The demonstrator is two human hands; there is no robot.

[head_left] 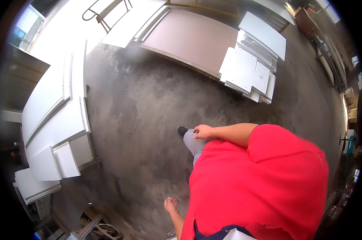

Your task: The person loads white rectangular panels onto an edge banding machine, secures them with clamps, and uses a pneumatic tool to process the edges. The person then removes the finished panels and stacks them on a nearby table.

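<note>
My left hand [171,205] hangs low beside my body, its fingers apart and nothing held. My right hand [203,131] is in front of my grey trouser leg [194,146], fingers loosely bent and apart, and also without anything in it. Neither hand touches a panel. Closest to my right hand among the boards is a stack of white panels [240,72], lying in uneven layers on the end of a large beige board [191,36]. Off to the left, more white panels [55,116] lie overlapping in a long row, well away from both hands.
Stained concrete floor [129,104] lies between the two groups of panels. A metal frame with a coiled hose [109,231] stands at the lower left. At the top left is a tubular cart [103,18]. Shelving and equipment [349,142] line the right side.
</note>
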